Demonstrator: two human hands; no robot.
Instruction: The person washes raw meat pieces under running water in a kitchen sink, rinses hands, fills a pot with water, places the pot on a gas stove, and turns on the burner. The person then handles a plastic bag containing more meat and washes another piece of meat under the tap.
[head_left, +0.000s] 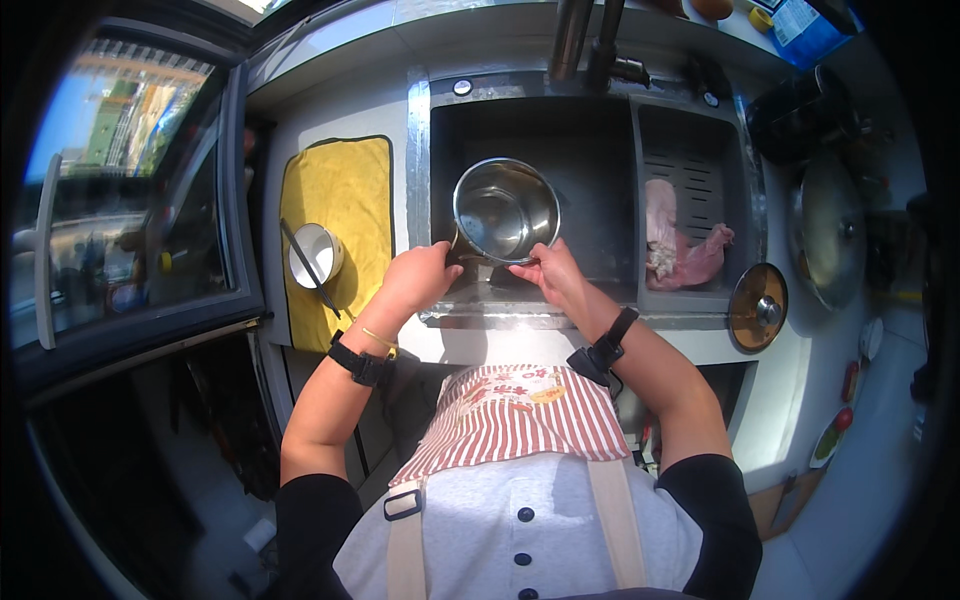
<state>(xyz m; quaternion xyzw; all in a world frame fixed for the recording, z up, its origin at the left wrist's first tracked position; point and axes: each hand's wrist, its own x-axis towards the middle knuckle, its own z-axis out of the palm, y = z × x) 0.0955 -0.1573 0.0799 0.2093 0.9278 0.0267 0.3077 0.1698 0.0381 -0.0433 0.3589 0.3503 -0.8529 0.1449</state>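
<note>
My right hand (551, 268) grips the near rim of a shiny metal pot (508, 210), tilted over the large basin of a dark sink (592, 172). At the pot's lower left, my left hand (424, 276) has its fingers curled by what looks like a handle; whether it grips it is hard to tell. Raw pieces of meat (686, 259) lie in the smaller right basin, on a slotted base. Above the large basin's back edge stands a dark faucet (574, 37).
Left of the sink, a white bowl (316, 255) with dark chopsticks (309, 266) across it rests on a yellow cloth (341, 176). A glass lid (758, 307) leans at the sink's right corner, near a larger lidded pan (829, 229). A window (135, 180) stands at far left.
</note>
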